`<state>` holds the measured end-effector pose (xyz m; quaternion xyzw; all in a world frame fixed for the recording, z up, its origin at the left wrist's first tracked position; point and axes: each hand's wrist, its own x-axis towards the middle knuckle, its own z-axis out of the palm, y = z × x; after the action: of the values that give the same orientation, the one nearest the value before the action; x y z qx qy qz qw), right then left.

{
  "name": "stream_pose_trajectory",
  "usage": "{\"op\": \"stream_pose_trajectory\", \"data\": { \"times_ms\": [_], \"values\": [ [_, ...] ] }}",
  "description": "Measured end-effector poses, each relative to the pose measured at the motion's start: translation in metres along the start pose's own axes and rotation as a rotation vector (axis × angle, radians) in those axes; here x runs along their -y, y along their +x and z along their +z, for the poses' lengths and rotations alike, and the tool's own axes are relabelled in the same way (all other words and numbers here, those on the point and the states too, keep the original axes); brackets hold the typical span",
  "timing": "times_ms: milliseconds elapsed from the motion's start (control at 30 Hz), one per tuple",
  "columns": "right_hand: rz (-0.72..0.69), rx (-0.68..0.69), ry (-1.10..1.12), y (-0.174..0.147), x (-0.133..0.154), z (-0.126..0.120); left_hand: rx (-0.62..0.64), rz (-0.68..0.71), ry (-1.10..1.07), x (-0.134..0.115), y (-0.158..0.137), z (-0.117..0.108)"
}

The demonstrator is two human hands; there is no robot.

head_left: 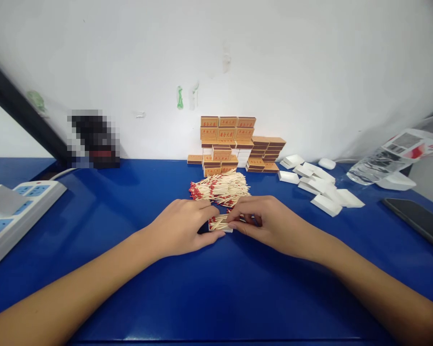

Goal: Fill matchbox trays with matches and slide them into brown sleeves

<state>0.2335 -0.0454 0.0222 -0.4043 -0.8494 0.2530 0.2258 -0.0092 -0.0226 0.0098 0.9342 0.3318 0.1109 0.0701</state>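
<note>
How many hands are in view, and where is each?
2: the left hand at the left end of the tray of matches, the right hand at its right end. No others show.

Bright, fairly even indoor light; its source is out of view. Beyond the fingers (212, 211), the white wall (292, 57) glows pale, greying towards the far upper right corner. Soft, dark shadow lies on the glossy blue tabletop (216, 298) below the right-hand fingers. Nearer the viewer than the fingers, a thin glare runs along the table's front edge. Well right of them, a clear bottle (375, 163) catches white highlights. Wide-angle distortion stretches the power strip (39, 206) far to their left. Beyond the left fingers, coarse pixelation obscures a dark object (101, 142).
</note>
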Motion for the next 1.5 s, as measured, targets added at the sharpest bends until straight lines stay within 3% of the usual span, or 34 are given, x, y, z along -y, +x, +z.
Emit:
{"op": "stream_pose_trajectory", "data": {
  "times_ms": [367, 1167, 1500],
  "values": [
    [-0.099, -0.037, -0.078, -0.0013, 0.0009, 0.0064, -0.032, 0.043, 0.008, -0.0003, 0.0007, -0.0005],
    [-0.063, 0.073, -0.058, -0.0030, 0.0017, -0.0005, -0.029, 0.020, 0.021, 0.0017, -0.0006, 0.0018],
    [-0.037, 0.044, -0.076, -0.0024, 0.0005, 0.0056, -0.033, 0.035, 0.030, 0.0013, -0.0011, 0.0005]
  ]
}}
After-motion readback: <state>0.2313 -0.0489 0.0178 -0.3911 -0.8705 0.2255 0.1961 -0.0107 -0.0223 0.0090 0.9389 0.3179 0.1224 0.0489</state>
